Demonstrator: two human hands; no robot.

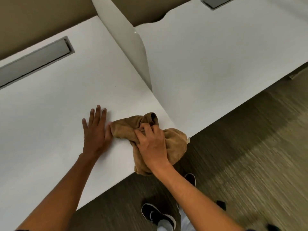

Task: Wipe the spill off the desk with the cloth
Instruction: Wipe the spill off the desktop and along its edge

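A crumpled brown cloth [128,129] lies at the front right corner of the white desk [58,100], with part of it hanging over the front edge. My right hand [150,144] is clenched on the cloth from above. My left hand [96,129] rests flat on the desk just left of the cloth, fingers spread, its thumb touching the cloth's edge. No spill shows on the white surface around the cloth.
A white divider panel [131,42] separates this desk from a second white desk [216,55] on the right. Each desk has a grey cable slot [33,62] near its back. Below the front edge are striped carpet [241,155] and dark shoes [156,214].
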